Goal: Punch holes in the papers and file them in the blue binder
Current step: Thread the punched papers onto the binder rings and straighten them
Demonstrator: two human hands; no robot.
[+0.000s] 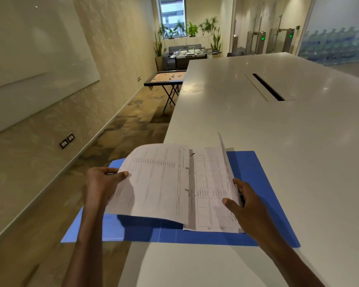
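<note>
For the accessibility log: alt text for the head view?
Both hands hold printed papers in an open blue binder on a white table: the left hand grips the left sheets' edge, the right hand pinches the right sheets.

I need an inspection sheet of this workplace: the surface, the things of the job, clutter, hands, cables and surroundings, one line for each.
Surface: white table with a dark slot in its top.
Job's things: blue binder lies open, its left cover overhanging the table edge; papers sit on the binder's rings; no hole punch seen.
Clutter: nothing seen.
Hands: left hand pinches the edge of the raised left pages; right hand holds the right pages at their edge.
Cables: nothing seen.
Surroundings: whiteboard on the left wall, game tables, potted plants, entry gates behind.
</note>
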